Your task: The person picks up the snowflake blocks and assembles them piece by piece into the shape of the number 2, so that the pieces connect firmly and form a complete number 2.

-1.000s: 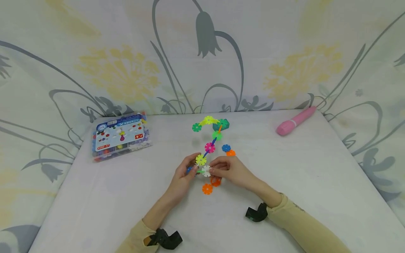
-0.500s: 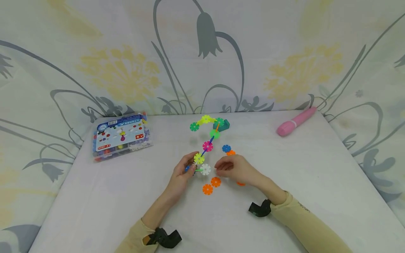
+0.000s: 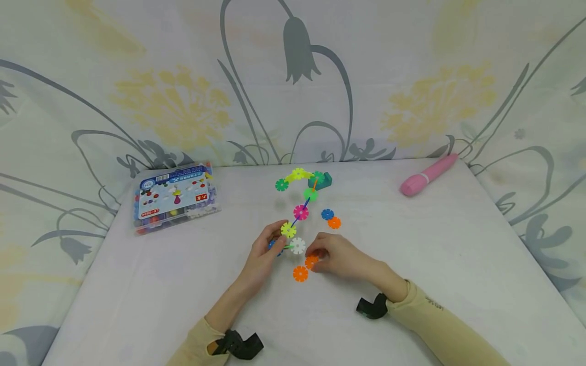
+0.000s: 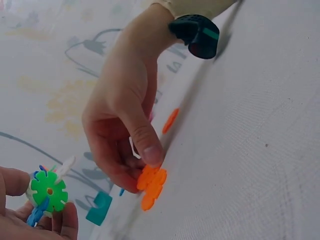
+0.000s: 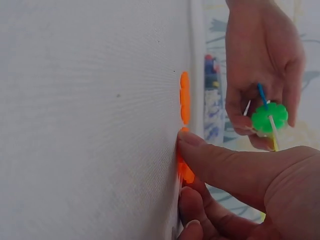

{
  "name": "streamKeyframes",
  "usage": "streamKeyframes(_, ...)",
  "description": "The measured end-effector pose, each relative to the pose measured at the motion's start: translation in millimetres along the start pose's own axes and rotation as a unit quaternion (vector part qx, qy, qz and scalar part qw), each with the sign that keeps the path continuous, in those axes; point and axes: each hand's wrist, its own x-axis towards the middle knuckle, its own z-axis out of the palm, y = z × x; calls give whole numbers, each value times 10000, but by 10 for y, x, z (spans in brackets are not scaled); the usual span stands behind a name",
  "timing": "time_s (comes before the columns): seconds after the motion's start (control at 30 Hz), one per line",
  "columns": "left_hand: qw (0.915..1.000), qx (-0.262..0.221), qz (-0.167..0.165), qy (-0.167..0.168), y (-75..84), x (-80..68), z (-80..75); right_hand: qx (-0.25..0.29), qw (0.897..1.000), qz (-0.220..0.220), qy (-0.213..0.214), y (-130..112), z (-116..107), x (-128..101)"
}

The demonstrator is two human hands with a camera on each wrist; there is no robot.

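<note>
In the head view my left hand (image 3: 259,254) holds a chain of linked plastic snowflake discs (image 3: 300,212), coloured green, yellow, pink, blue and white. A green disc (image 4: 49,191) of it shows between the fingers in the left wrist view. My right hand (image 3: 341,255) is down at the table, thumb and fingers pinching an orange snowflake disc (image 3: 312,262). In the right wrist view the thumb lies on the edge of that orange disc (image 5: 187,172). Beside it lies another orange disc (image 3: 300,273). The chain's white disc (image 3: 298,246) is just left of my right fingertips.
A blue disc (image 3: 327,214) and an orange disc (image 3: 334,222) lie beyond my right hand. Behind the chain is a teal block (image 3: 325,180). A clear case of pieces (image 3: 176,197) lies back left, and a pink microphone-shaped object (image 3: 428,175) back right. Another orange disc (image 4: 170,120) lies behind my right hand.
My right hand let go of the chain near the white disc, drew back right, then came down to the orange disc and took hold of it. The chain shifted slightly left.
</note>
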Motion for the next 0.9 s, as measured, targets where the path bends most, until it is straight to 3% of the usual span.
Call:
streamKeyframes(0.43,10000,17,42,61,23,-17,3,23,9999,27,108,20,7,1)
streamKeyframes(0.73,9998,55,125,116,26,-2,-7,522,9904,120,1278,9,-72,-22)
streamKeyframes(0.9,9997,34,167,196,16,7,-19,980,9832,47,1538,-23,-94,-26)
